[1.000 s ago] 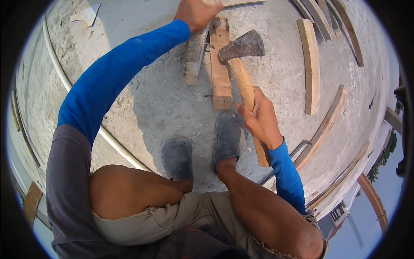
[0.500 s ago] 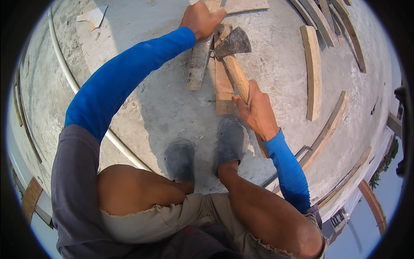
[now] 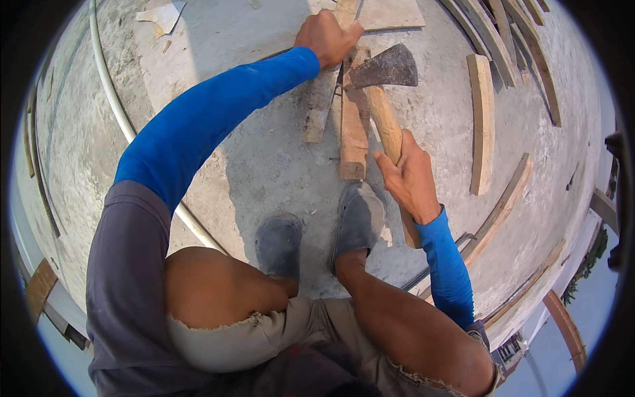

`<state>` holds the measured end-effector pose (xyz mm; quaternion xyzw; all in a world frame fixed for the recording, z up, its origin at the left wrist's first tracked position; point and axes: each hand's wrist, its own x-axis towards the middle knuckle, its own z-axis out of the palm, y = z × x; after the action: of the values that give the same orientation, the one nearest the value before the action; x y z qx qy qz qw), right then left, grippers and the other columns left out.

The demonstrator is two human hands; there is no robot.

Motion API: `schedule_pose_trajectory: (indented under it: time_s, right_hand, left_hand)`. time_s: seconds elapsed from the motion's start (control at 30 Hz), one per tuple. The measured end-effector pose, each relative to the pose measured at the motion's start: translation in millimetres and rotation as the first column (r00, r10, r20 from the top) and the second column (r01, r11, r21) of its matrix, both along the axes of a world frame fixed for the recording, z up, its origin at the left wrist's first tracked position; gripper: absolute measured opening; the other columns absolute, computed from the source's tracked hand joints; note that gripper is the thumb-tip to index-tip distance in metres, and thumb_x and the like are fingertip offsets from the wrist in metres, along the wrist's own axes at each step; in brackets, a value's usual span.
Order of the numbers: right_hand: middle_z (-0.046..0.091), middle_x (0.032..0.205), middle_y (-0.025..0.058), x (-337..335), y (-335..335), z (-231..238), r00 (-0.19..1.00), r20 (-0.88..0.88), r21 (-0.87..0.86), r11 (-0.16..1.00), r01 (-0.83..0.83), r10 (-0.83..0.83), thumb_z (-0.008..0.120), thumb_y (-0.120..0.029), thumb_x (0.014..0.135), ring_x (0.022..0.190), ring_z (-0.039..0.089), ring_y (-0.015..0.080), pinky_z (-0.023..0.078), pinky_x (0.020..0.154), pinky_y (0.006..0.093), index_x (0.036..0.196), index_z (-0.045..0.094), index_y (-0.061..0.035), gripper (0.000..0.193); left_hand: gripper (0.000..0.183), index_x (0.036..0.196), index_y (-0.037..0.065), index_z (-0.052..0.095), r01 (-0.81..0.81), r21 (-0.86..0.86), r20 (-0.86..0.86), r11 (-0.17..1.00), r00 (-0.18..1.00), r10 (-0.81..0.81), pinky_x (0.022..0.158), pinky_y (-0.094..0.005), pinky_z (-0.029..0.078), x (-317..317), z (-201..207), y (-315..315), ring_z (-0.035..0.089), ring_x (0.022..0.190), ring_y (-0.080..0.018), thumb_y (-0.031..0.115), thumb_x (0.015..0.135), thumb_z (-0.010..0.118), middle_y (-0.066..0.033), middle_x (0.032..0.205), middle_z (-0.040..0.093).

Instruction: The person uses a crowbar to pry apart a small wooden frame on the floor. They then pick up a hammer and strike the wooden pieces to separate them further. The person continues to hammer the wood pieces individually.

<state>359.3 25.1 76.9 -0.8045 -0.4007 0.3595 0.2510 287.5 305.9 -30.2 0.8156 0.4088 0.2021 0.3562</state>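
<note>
My right hand [image 3: 411, 180] is closed around the wooden handle of a hatchet [image 3: 383, 116]. Its dark, worn steel head lies over the right edge of a short wooden block [image 3: 354, 135], blade to the right; whether they touch I cannot tell. At the top, my left hand [image 3: 327, 38] is closed on a long wooden strip [image 3: 320, 106], its thumb stretched to the right. That strip slants beside the block, its near end left of it. A nail seems to stick out near where the two pieces meet. The block's near end is just beyond my right shoe [image 3: 359, 221].
Loose timber pieces [image 3: 481, 126] lie on the concrete floor [image 3: 278, 165] to the right, more of them at the far right. A pale pipe [image 3: 109, 86] curves along the left. A flat board [image 3: 390, 14] lies beyond my left hand, a broken pale scrap [image 3: 162, 16] at the far left.
The hatchet has shifted right, its head now farther over the block's right side. My left hand and the strip have moved slightly right in the picture, and the view has shifted a little.
</note>
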Motion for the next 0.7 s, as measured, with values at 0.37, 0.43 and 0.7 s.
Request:
schedule_pose_trajectory:
  time_s: [0.37, 0.43, 0.7]
  right_hand:
    - [0.066, 0.076, 0.0351, 3.1, 4.9, -13.6, 0.959, 0.175, -0.171, 0.966, -0.193, 0.222, 0.071, -0.007, 0.09, 0.075, 0.069, 0.0532, 0.055, 0.063, 0.0542, 0.107, 0.049, 0.0061, 0.031]
    - [0.063, 0.074, 0.0324, 4.4, 1.5, 0.2, 0.979, 0.164, 0.018, 0.991, -0.129, 0.125, 0.073, -0.009, 0.091, 0.068, 0.067, 0.051, 0.055, 0.062, 0.0508, 0.108, 0.052, 0.0048, 0.031]
    - [0.063, 0.075, 0.0341, -4.8, 7.6, -15.8, 0.938, 0.254, -0.209, 0.96, -0.184, 0.235, 0.072, -0.007, 0.09, 0.073, 0.067, 0.0534, 0.055, 0.066, 0.0523, 0.107, 0.052, 0.0013, 0.027]
  left_hand:
    - [0.07, 0.101, -0.018, 0.071, -0.015, -0.026, -0.047, 1.0, 0.999, 0.014, 0.075, -0.0518, 0.063, -2.5, 2.3, -4.2, 0.078, 0.078, -0.0446, 0.052, 0.091, 0.071, -0.0371, 0.088, 0.074]
    - [0.073, 0.106, -0.019, 0.069, -0.021, -0.032, -0.046, 0.999, 0.999, 0.019, 0.075, -0.0523, 0.063, -3.0, 1.4, -3.1, 0.078, 0.079, -0.0447, 0.052, 0.092, 0.07, -0.0374, 0.089, 0.073]
    - [0.082, 0.098, -0.015, 0.067, 0.027, -0.037, -0.029, 0.999, 0.999, -0.028, 0.068, -0.0542, 0.061, -7.1, -5.5, 0.0, 0.075, 0.075, -0.0458, 0.064, 0.106, 0.051, -0.0349, 0.08, 0.071]
